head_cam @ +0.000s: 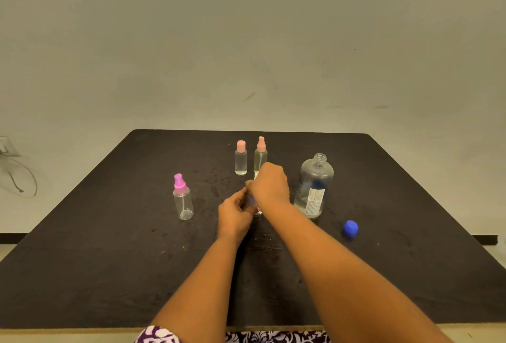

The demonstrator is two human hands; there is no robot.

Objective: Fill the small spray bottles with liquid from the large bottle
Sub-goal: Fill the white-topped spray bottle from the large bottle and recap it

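Grips small clear plastic spray bottle (258, 210) upright at frame centre, left hand (235, 214) curled round its body; right hand (269, 185) directly above, fingers curled over its top, likely to twist about the vertical axis

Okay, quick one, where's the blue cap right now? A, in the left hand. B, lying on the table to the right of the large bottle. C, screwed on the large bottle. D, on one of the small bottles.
B: the blue cap lies on the table, to the right of the large bottle, whose neck is open.
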